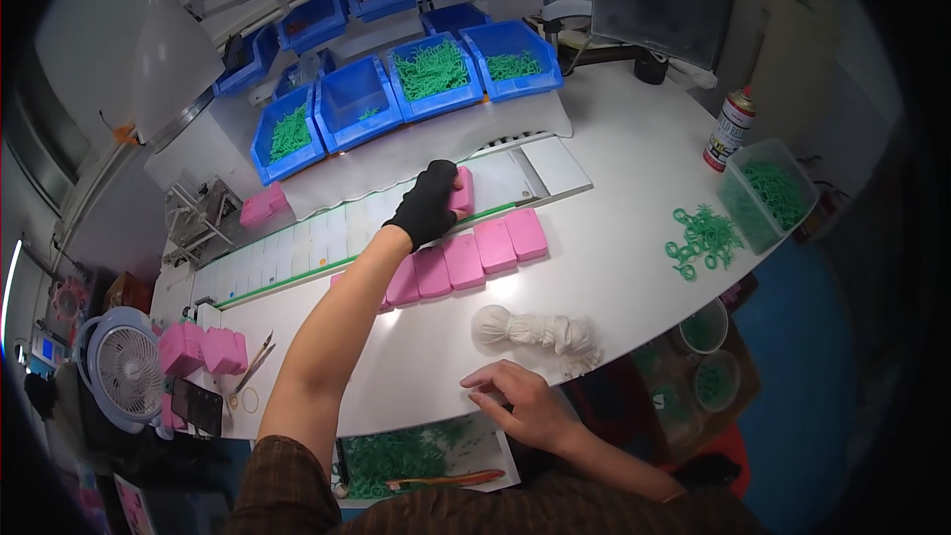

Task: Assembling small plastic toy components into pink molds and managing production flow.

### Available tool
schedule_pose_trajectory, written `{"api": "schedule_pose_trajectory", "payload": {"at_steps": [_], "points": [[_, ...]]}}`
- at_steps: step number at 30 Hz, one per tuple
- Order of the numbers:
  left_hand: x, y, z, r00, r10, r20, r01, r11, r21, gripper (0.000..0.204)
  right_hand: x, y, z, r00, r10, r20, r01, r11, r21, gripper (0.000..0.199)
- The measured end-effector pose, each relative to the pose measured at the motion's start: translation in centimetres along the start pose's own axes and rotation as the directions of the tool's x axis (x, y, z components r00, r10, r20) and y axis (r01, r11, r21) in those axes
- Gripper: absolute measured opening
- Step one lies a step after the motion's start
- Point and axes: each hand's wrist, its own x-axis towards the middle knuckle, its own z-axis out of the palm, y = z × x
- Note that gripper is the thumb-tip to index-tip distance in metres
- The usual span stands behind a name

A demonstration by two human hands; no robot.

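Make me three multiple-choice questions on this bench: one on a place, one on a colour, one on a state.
1. Where is the white cloth bundle?
A. in a blue bin
B. on the table by the right hand
C. on the fan

2. What colour is the left hand's glove?
A. black
B. white
C. green

3. What is the left hand doing?
A. resting flat
B. gripping a pink block
C. holding the spray can

B: it lies just beyond the right hand. A: the glove is black. B: its fingers wrap the block.
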Motion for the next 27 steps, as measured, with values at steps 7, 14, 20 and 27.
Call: {"api": "schedule_pose_trajectory", "payload": {"at_steps": [7,14,20,27], "points": [[3.1,1.2,3.3,0.988,0.028,-0.152,-0.024,0.999,0.029,0.050,-0.2,0.9,0.3,0.999,-0.050,-0.018,0.050,0.999,-0.004,0.015],[1.3,-2.6,1.8,0.994,-0.063,-0.089,0.054,0.993,-0.109,0.051,0.2,1.2,0.2,0.995,-0.098,-0.014,0.098,0.995,-0.026,0.015],[1.4,-1.2,2.2,0.984,-0.124,-0.131,0.091,0.968,-0.232,0.049,0.2,0.6,0.2,0.997,-0.071,0.008,0.072,0.997,-0.043,0.015],[4.3,1.3,4.8,0.990,-0.060,-0.131,0.029,0.974,-0.226,0.054,-0.4,1.4,0.5,0.991,-0.135,-0.016,0.133,0.988,-0.079,0.016]]}}
